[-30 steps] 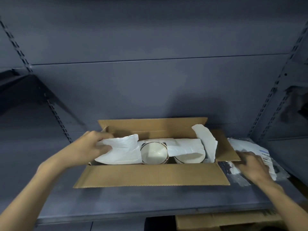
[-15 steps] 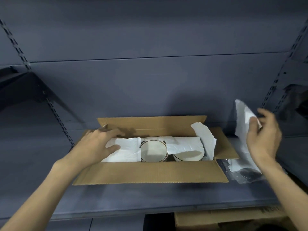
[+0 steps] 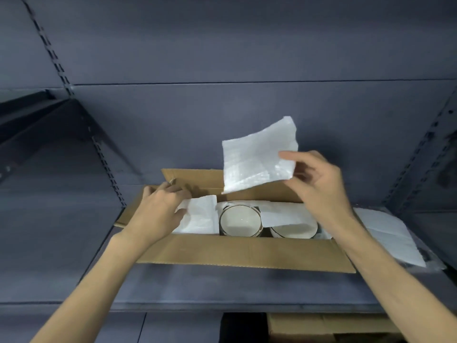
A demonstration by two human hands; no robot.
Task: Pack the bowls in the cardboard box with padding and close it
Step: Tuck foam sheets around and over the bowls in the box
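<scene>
An open cardboard box (image 3: 247,253) lies on a grey shelf with its flaps spread. Inside, a white bowl (image 3: 239,220) with a dark rim stands uncovered in the middle. A second white bowl (image 3: 294,231) sits to its right, half under a white foam sheet (image 3: 284,215). My left hand (image 3: 158,211) presses flat on another foam sheet (image 3: 200,217) at the box's left end. My right hand (image 3: 319,184) pinches a loose white foam sheet (image 3: 259,157) and holds it in the air above the box's back flap.
More white padding sheets (image 3: 390,233) lie on the shelf to the right of the box, on dark plastic wrap. The shelf's back panel rises right behind the box. A slotted upright (image 3: 106,164) stands at the left. Another cardboard box (image 3: 321,326) sits on the level below.
My right hand has carried the foam sheet from the right side leftward to above the box. My left hand has stayed on the padding at the left end.
</scene>
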